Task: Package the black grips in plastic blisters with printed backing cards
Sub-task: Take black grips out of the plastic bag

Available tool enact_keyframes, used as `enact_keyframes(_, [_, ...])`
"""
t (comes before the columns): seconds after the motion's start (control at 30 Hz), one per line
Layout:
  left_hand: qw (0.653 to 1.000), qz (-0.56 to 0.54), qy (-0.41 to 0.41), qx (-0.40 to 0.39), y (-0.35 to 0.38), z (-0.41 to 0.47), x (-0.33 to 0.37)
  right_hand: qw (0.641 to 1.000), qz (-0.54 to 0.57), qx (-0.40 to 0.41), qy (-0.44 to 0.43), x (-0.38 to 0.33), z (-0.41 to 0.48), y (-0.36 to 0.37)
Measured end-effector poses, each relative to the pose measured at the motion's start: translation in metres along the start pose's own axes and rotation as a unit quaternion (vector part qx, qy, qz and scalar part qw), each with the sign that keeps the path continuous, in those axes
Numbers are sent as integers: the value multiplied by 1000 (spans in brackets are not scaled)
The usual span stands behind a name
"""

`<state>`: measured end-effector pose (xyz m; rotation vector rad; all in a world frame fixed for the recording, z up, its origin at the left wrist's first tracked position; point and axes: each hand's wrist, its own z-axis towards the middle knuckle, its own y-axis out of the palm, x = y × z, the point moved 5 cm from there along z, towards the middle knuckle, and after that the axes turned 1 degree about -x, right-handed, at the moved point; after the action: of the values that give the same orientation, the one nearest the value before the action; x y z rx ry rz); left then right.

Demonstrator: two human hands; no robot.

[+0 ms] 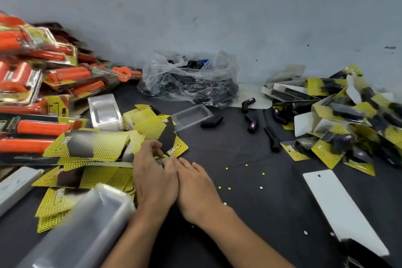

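Black tabletop (250, 202) against a grey wall, left hand (152, 180) pinching a small green item (161, 160) beside the yellow backing cards (152, 125), right hand (196, 190) alongside with fingers nearly straight, loose black grips (252, 126) and clear blister (191, 115) lying beyond.

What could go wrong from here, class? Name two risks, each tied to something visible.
1. The left hand and right hand work at one backing card at the loose card heap; extra cards may lift or slide.
2. Loose black grips lie near the finished packs and could get mixed in.
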<state>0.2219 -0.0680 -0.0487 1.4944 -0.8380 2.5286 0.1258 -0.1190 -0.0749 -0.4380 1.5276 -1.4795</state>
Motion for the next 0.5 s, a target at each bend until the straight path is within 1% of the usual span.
enact_keyframes(0.13, [1000,-18,3,-7,-1,0,-2,999,12,-32,4,-1,-7,0])
enact_keyframes(0.23, [999,-42,11,-6,-4,1,0,998,-5,-67,4,-3,-6,1])
enact_keyframes(0.27, [998,-58,9,-5,-6,1,0,998,-2,-62,7,-3,-8,2])
enact_keyframes(0.33, [996,-85,3,-2,-9,0,1,999,18,-27,18,-3,-14,0])
enact_keyframes(0.4, [997,-75,23,-10,-7,-2,3,995,92,-14,42,0,-15,-5])
enact_keyframes(0.47, [996,-26,72,-39,6,-4,11,973,208,10,99,15,-7,-19])
enact_keyframes(0.5, [994,1,89,-56,16,-5,16,962,236,38,132,27,-1,-31])
